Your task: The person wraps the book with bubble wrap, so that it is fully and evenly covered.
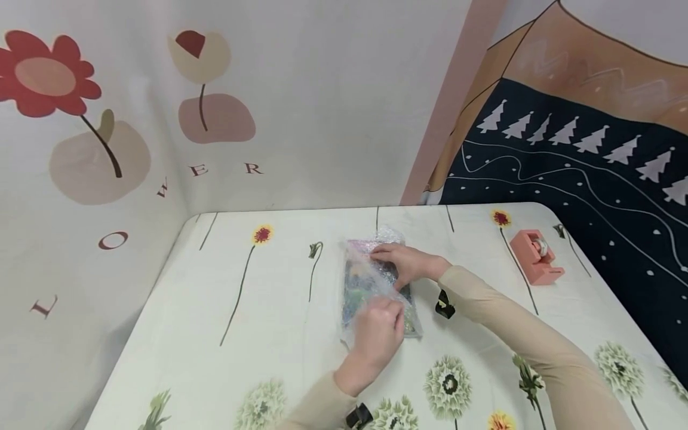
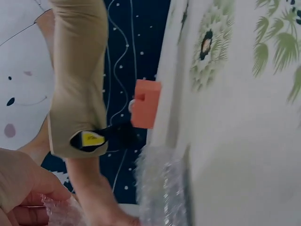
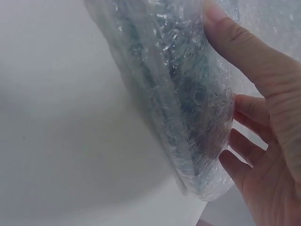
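Flower-print desk [image 1: 188, 310], package [image 1: 356, 295] lying flat near the middle in bubble wrap [image 2: 162, 190]. Left hand [image 1: 378, 331] pinches the wrap over its near part; right hand [image 1: 412, 263] rests on it, thumb and fingers spread. Coral tape dispenser [image 1: 529, 258] well off right.
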`<move>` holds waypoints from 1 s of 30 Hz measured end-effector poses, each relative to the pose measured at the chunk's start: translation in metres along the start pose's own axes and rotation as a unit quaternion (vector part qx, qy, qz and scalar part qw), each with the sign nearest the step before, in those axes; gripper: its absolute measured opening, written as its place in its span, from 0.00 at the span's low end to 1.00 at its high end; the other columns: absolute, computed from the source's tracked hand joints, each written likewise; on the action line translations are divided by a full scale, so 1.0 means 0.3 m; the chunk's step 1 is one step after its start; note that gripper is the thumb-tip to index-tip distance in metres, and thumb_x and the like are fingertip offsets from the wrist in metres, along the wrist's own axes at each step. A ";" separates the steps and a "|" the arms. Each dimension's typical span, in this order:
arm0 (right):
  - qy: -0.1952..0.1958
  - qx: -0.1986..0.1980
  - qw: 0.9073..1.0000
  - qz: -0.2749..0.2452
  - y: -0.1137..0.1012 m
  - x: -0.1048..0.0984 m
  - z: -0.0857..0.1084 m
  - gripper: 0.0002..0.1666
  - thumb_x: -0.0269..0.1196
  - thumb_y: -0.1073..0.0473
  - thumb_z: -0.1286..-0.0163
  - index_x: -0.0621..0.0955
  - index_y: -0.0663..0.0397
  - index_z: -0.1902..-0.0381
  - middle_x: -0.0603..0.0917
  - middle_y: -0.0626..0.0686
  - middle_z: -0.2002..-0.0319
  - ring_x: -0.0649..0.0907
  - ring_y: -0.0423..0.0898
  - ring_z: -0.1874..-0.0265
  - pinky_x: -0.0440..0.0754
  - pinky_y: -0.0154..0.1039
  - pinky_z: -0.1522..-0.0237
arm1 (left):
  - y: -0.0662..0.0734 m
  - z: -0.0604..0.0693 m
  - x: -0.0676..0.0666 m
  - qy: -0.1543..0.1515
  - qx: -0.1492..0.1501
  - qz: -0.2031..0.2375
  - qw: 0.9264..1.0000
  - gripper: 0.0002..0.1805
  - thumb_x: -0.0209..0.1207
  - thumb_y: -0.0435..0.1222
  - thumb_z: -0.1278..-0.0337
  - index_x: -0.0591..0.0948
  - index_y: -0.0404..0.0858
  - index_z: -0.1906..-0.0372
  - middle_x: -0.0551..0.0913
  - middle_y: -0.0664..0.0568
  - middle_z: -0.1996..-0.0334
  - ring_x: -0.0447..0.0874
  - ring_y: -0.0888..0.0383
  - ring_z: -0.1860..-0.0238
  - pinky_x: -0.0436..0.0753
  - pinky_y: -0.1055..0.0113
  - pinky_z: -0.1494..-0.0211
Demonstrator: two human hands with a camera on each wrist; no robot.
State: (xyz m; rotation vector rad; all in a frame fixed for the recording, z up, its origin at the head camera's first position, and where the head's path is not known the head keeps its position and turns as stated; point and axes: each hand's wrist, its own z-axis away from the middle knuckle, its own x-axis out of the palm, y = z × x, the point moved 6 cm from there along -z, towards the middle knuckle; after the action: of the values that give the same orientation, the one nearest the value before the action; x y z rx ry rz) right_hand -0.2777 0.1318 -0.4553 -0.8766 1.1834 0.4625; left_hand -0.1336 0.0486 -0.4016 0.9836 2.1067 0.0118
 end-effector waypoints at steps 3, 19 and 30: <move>0.004 -0.005 1.000 0.001 -0.001 -0.003 0.002 0.52 0.77 0.58 0.57 0.67 0.65 0.35 0.66 0.62 0.36 0.67 0.59 0.37 0.73 0.48 0.43 | 0.027 0.011 0.034 -0.006 0.011 -0.048 0.999 0.05 0.67 0.28 0.65 0.82 0.39 0.82 0.79 0.54 0.81 0.77 0.59 0.77 0.77 0.71 0.78; 0.004 -0.018 1.000 -0.012 0.012 -0.007 0.003 0.52 0.76 0.53 0.54 0.66 0.66 0.34 0.66 0.64 0.36 0.67 0.60 0.37 0.71 0.51 0.41 | 0.060 0.054 0.178 -0.100 -0.022 -0.201 0.974 0.09 0.72 0.37 0.79 0.84 0.43 0.81 0.79 0.54 0.75 0.74 0.59 0.71 0.72 0.72 0.85; 0.005 0.023 0.993 -0.116 0.034 -0.028 -0.009 0.33 0.64 0.54 0.37 0.71 0.64 0.37 0.70 0.62 0.38 0.76 0.54 0.46 0.77 0.44 0.48 | 0.047 0.069 0.216 -0.202 -0.059 -0.189 0.959 0.18 0.69 0.41 0.63 0.85 0.40 0.61 0.81 0.43 0.55 0.78 0.49 0.50 0.84 0.62 0.71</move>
State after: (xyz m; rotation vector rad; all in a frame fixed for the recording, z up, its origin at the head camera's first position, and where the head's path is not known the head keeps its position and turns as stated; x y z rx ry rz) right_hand -0.2896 0.1369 -0.4512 -0.9647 1.0818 0.2410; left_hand -0.1357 0.0943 -0.4539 0.4509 1.8530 -0.2341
